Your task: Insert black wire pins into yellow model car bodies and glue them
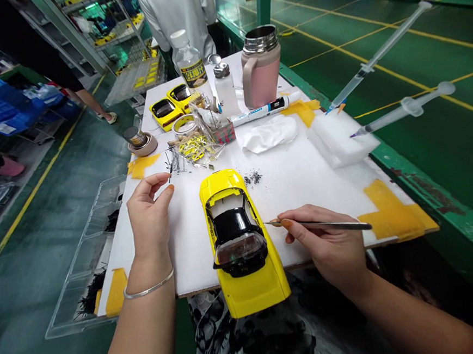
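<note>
A yellow model car body (249,293) with a black roof lies on the white board (301,166), its near end past the board's front edge. To its right, my right hand (321,238) grips thin metal tweezers (334,225), their tip beside the car's right side. My left hand (151,208) is raised left of the car, with thumb and forefinger apart around a thin black piece (171,170); whether the fingers touch it is unclear. Black specks (253,178) lie beyond the car. Small yellow cars in a clear bag (195,147) sit near the left hand.
Farther back stand a pink mug (261,74), a plastic bottle (192,66) and two yellow car bodies (165,113). Two syringes (375,62) stick in white foam (340,139) at right. A clear tray (71,288) holds black parts at left. A person (178,12) stands behind.
</note>
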Motion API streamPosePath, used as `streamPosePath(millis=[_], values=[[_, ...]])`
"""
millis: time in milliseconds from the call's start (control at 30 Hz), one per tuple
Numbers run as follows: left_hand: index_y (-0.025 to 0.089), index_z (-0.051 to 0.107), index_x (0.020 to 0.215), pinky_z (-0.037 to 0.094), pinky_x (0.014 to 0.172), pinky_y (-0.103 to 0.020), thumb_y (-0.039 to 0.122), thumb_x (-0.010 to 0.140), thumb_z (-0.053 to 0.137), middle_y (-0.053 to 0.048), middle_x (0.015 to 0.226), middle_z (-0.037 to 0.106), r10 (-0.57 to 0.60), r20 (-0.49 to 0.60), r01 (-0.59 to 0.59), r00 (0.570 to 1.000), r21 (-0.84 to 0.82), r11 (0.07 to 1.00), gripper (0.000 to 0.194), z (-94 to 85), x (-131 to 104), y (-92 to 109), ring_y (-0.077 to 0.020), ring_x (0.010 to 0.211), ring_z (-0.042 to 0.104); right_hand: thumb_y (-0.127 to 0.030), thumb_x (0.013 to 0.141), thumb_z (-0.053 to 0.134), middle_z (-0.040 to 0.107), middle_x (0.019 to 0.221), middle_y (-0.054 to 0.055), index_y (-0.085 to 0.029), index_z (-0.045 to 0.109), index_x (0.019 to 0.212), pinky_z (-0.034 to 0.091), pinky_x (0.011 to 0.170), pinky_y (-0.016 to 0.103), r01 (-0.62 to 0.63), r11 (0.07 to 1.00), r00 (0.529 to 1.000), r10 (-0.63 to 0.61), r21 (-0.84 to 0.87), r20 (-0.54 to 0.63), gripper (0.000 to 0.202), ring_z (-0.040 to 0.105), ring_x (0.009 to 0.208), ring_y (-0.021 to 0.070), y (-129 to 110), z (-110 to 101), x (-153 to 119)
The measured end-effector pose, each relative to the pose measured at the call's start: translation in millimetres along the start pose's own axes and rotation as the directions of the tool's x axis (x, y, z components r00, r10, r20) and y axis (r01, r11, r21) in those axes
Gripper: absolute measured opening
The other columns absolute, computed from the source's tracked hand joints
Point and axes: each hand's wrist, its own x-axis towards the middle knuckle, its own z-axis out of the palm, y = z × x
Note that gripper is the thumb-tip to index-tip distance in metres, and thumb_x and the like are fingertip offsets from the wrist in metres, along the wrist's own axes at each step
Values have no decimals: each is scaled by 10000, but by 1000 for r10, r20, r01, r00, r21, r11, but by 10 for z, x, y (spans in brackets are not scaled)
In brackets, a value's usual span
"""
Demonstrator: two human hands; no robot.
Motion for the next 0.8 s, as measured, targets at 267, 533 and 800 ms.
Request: streamPosePath(millis=[267, 533, 800], values=[[215, 765, 1014, 518, 1054, -374, 205, 739, 755, -48, 1083, 744, -9, -3, 9, 1000, 33, 999, 275, -3, 1, -1, -224, 1089, 683, -126, 888, 724, 748, 729, 7, -181, 813, 882, 555, 551, 190, 16, 1000, 1000, -16, -8, 1, 105, 662, 565, 97, -22, -8, -12], [217, 779, 1006, 521, 1019, -357, 165, 734, 771, -44, 1069, 758, -2, -5, 2, 1000, -9, 1000, 277, -1, -4, 18, -212, 1066, 688, -138, 890, 728, 753, 735, 9, -184, 814, 892, 557, 555, 188, 19, 1000, 1000, -19, -16, -7, 97, 663, 569, 97, -29, -6, -21], [224, 766, 1021, 525, 1038, -367, 207, 741, 762, -48, 1088, 751, -8, -1, 8, 1000, 22, 1000, 281, -4, -2, 14, -225, 1094, 685, -129, 890, 720, 756, 746, 20, -179, 814, 887, 562, 555, 196, 37, 999, 999, -37, -29, 3, 107, 668, 577, 106, -37, 6, -24]])
